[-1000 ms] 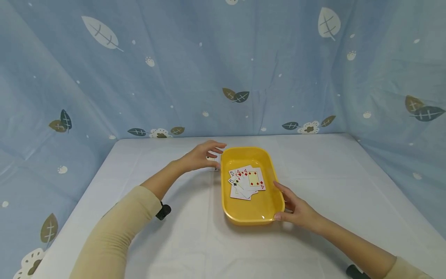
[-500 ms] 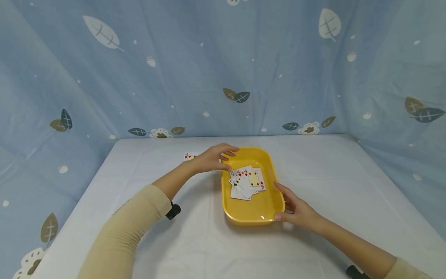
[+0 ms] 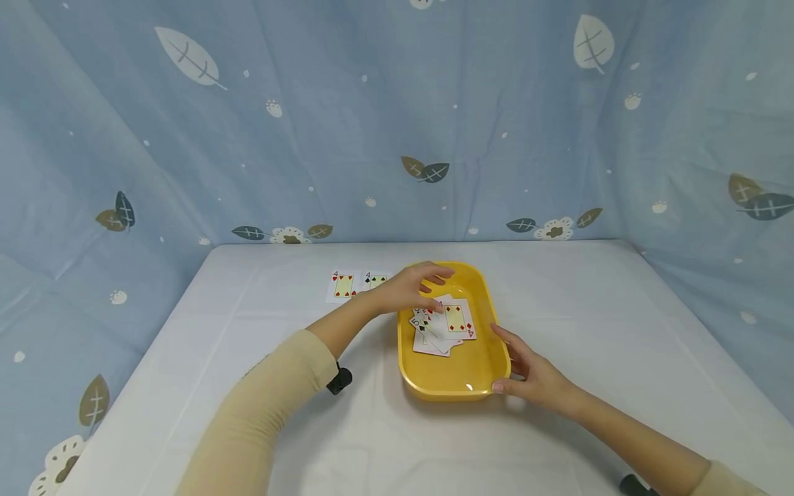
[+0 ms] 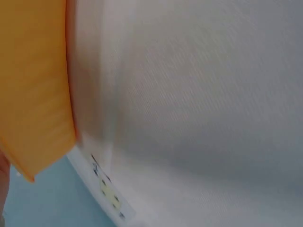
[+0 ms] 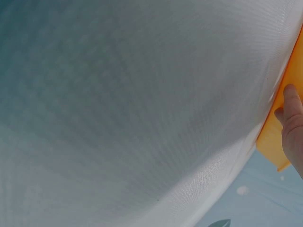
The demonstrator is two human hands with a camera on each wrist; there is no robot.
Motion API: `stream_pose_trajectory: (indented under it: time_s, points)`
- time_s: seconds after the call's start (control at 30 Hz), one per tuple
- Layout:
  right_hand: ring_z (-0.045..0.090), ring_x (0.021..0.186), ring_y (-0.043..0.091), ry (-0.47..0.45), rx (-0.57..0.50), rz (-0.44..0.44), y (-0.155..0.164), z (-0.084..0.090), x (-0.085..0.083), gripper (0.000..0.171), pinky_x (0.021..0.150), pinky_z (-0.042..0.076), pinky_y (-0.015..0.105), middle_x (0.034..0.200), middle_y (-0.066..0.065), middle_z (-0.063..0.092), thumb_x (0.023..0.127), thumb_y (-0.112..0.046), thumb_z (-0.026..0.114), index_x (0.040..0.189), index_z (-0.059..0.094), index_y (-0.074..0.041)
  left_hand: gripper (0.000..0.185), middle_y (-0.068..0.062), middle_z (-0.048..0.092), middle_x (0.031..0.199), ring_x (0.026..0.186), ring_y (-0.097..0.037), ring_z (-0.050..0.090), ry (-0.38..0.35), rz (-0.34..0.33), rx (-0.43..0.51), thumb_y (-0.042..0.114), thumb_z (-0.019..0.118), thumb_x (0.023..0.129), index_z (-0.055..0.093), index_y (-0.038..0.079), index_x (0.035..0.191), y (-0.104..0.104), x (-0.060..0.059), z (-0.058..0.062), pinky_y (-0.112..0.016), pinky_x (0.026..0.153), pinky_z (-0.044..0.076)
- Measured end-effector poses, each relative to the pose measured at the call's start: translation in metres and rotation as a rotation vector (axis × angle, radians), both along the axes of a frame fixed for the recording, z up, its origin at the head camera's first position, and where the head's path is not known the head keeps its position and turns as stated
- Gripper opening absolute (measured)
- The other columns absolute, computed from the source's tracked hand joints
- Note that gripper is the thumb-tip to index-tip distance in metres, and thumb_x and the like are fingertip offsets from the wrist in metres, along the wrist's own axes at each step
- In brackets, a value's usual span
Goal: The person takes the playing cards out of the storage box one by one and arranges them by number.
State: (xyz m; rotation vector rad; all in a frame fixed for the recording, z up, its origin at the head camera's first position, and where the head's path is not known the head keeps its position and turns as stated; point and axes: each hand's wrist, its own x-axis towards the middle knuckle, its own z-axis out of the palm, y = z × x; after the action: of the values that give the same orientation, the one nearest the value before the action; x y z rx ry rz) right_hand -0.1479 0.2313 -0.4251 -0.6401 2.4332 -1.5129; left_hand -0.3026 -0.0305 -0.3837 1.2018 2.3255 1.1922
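Tabletop (image 3: 260,386): two cards (image 3: 343,285), one tray (image 3: 446,386)

Looks like a makeshift recording booth rather than anyone's living space: a table (image 3: 248,413) under a plain white cloth, boxed in on three sides by a hung blue curtain (image 3: 310,138) printed with leaves and flowers. Nothing else of the room is visible.
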Motion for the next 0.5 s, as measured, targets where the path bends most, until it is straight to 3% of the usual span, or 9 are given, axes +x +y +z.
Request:
stream_pose_trajectory:
  time_s: [0.23, 0.5]
  points:
    - [0.047, 0.117, 0.055, 0.008, -0.015, 0.006, 0.001, -0.001, 0.0, 0.086, 0.088, 0.051, 0.04, 0.146, 0.038, 0.02, 0.083, -0.008, 0.071, 0.148, 0.015, 0.001, 0.067, -0.008, 0.053, 0.135, 0.119, -0.021, 0.054, 0.066, 0.072, -0.117, 0.018, 0.077, 0.08, 0.046, 0.009, 0.139, 0.019, -0.002, -0.005, -0.036, 0.095, 0.048]
    - [0.047, 0.114, 0.056, 0.017, -0.045, 0.027, 0.001, -0.003, -0.001, 0.085, 0.087, 0.052, 0.04, 0.144, 0.04, 0.022, 0.084, -0.008, 0.071, 0.148, 0.015, 0.003, 0.069, -0.009, 0.053, 0.134, 0.119, -0.022, 0.053, -0.025, 0.061, -0.195, 0.019, 0.078, 0.079, 0.045, 0.009, 0.139, 0.035, -0.007, -0.011, -0.032, 0.098, 0.046]
